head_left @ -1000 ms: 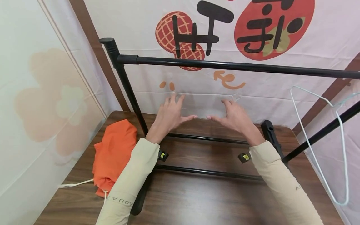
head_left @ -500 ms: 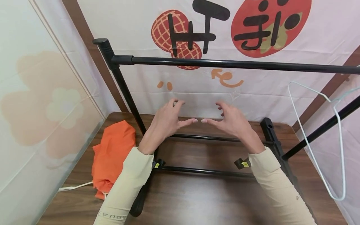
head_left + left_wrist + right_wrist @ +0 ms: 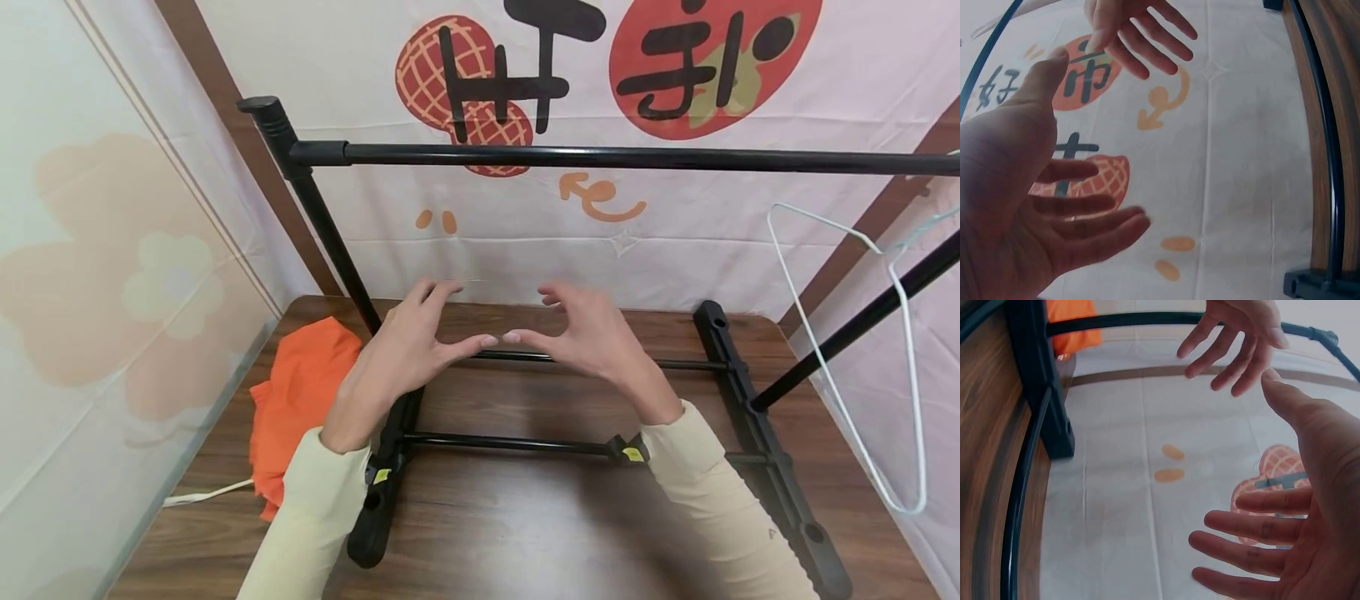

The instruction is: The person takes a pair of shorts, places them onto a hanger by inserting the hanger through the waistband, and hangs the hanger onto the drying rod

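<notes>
My left hand [image 3: 408,346] and right hand [image 3: 592,333] hover in front of me inside a black clothes rack [image 3: 615,158], below its top rail. Neither holds anything. The thumbs point at each other with their tips nearly meeting, and the fingers are loosely bent and spread. In the left wrist view the palm of the left hand [image 3: 1016,206] faces the other hand; the right wrist view shows the right hand [image 3: 1285,519] the same way. A bundle of orange cloth [image 3: 303,400] with a white cord lies on the table, left of my left forearm.
A pale hanger [image 3: 911,392] hangs at the right by the rack's slanted post [image 3: 862,321]. The rack's feet [image 3: 378,508] and lower bars [image 3: 510,442] stand on the brown wooden table [image 3: 525,525]. A printed cloth backdrop [image 3: 360,200] closes off the back, with another at the left.
Both hands have come down and toward me, drifting left, and the fingers have bent more. The thumb tips have drawn closer together. The view has shifted slightly; the orange cloth stays put.
</notes>
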Motion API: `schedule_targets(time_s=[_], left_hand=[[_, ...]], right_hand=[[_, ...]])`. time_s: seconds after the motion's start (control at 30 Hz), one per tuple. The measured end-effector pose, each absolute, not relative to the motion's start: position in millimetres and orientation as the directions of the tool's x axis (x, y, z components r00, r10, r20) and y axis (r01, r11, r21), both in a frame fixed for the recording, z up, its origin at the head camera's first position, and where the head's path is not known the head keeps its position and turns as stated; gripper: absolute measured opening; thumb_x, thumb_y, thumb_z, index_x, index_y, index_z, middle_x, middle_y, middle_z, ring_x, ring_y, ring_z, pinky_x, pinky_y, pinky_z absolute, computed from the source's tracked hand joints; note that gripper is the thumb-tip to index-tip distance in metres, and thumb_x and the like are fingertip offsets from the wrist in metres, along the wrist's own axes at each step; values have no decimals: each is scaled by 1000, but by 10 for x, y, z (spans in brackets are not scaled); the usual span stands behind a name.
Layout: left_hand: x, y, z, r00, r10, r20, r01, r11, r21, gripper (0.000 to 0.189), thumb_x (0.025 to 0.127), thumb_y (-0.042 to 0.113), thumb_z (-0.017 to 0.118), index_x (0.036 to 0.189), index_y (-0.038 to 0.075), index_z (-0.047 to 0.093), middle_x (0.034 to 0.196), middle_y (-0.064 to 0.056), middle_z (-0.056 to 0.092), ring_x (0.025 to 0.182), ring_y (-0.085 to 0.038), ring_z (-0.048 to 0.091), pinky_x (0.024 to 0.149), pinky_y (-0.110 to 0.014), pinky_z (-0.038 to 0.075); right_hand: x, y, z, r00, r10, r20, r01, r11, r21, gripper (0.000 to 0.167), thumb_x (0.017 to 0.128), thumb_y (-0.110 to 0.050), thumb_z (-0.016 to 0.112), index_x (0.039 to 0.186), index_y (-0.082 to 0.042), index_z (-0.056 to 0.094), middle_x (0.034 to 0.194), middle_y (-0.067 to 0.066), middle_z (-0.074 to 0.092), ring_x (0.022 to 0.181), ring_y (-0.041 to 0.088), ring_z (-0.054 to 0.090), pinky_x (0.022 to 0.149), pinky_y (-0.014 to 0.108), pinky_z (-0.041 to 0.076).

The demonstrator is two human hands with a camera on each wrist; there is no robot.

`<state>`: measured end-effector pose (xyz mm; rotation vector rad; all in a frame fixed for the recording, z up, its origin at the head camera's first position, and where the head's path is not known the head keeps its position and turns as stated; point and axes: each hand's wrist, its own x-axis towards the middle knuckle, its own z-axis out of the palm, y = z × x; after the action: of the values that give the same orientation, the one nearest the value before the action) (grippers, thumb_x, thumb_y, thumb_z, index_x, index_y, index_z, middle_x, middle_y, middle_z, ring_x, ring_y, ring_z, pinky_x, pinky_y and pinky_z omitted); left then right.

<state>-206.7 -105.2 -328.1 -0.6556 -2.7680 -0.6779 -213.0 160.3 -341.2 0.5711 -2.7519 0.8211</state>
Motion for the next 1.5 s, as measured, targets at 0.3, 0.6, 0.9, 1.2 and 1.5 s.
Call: schedule_targets(time_s=[0.3, 0.6, 0.9, 1.2, 1.5], left_hand=[[-1907, -1153, -3312, -874, 412, 256, 484, 776, 404, 77, 96, 59, 70, 152, 10, 50, 143, -13, 62, 121, -34, 67, 101, -52, 57], [-1757, -1264, -3324, -850, 474, 230, 526, 762, 377, 49, 102, 43, 68, 140, 12, 62, 114, -6, 76, 97, -22, 74, 83, -43, 60], [-1589, -1553, -3398, -885, 405, 228, 463, 813, 352, 31, 103, 35, 69, 124, 12, 75, 96, -4, 76, 76, -12, 64, 69, -34, 55], [-1501, -1851, -3585, -939, 224, 259, 320, 844, 429, 22, 104, 31, 67, 112, 15, 79, 87, 0, 76, 75, -19, 66, 65, -35, 52], [-1541, -2307, -3968, -963, 67, 261, 195, 841, 505, 37, 106, 38, 62, 126, 10, 73, 106, -14, 78, 93, -34, 73, 76, -53, 57]], right_hand=[[-1969, 1442, -3425, -895, -320, 311, -441, 735, -514, 73, 86, -65, 78, 136, -12, 67, 131, 6, 74, 115, 23, 74, 97, 47, 60], [-1894, 1178, -3507, -878, -372, 303, -479, 659, -579, 60, 91, -55, 78, 133, -13, 69, 121, 4, 78, 100, 19, 77, 86, 41, 63], [-1876, 1053, -3652, -902, -369, 224, -414, 592, -691, 58, 92, -56, 76, 133, -16, 68, 119, 3, 77, 99, 18, 76, 87, 39, 63], [-1878, 932, -3753, -888, -421, 186, -386, 461, -799, 52, 93, -45, 79, 133, -13, 68, 126, 5, 73, 114, 25, 74, 99, 44, 61], [-1880, 750, -3882, -840, -519, 160, -384, 361, -850, 45, 95, -36, 79, 133, -15, 67, 120, 1, 75, 104, 10, 72, 96, 39, 61]])
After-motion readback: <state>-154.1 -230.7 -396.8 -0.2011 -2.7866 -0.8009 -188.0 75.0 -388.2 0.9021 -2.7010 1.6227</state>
